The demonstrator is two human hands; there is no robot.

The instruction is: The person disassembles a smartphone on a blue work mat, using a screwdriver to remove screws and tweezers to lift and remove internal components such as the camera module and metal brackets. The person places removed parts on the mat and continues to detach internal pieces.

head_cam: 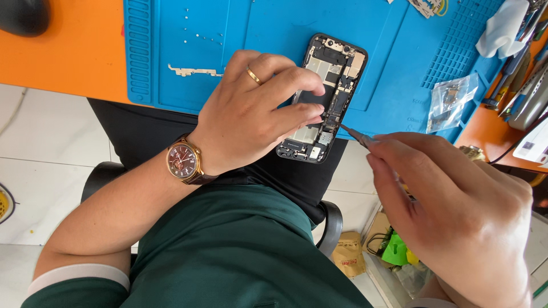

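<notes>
An opened smartphone (334, 74) with its inner boards exposed lies at the near edge of a blue work mat (257, 34). My left hand (251, 111), with a gold ring and a brown wristwatch (184, 161), presses its fingers on the phone's middle and holds it down. My right hand (456, 205) pinches a thin pointed tool (355, 134). The tool's tip touches the phone's right edge near its lower part. My left fingers hide the phone's left side.
Tiny screws (201, 35) and a small metal bracket (191, 71) lie on the mat's left part. A clear plastic bag of parts (451, 102) sits to the right, with white cloth (502, 25) and tools (528, 85) beyond. An orange tabletop (74, 51) borders the mat.
</notes>
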